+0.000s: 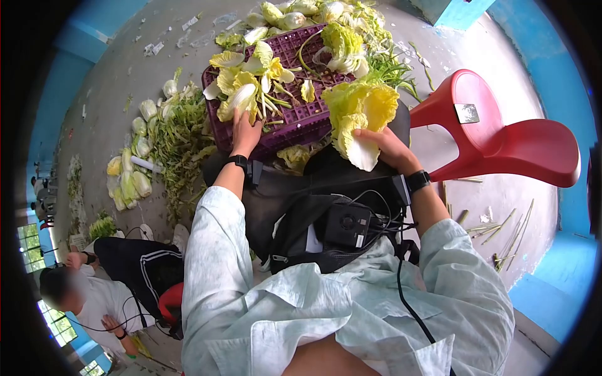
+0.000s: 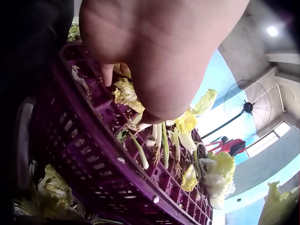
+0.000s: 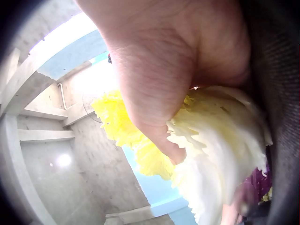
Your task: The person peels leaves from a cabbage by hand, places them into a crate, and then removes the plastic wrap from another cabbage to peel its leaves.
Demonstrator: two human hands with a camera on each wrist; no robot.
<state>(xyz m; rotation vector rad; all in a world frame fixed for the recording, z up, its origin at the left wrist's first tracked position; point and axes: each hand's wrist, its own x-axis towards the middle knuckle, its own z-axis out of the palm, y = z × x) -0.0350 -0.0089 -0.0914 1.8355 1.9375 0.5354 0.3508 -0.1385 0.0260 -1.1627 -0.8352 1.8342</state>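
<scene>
My right hand [image 1: 390,148] grips a bunch of yellow-green Chinese cabbage leaves [image 1: 367,113] above my lap. In the right wrist view the thumb presses across the white rib of a leaf [image 3: 220,136], and the other fingers are hidden behind it. At the near left of an upturned purple plastic crate [image 1: 301,125], my left hand [image 1: 246,135] has its fingers around the base of a pale cabbage leaf [image 1: 243,97]. The left wrist view shows a curled yellow leaf [image 2: 126,95] between thumb and fingers. Loose leaves and scallion stalks [image 2: 165,145] lie beside that hand.
A cabbage piece [image 1: 345,50] sits on the crate's far right. More cabbages [image 1: 291,19] lie behind it, with greens [image 1: 188,138] heaped left. A red plastic chair [image 1: 467,135] stands right. Another person [image 1: 103,294] sits at lower left. Cables [image 1: 382,225] cross my lap.
</scene>
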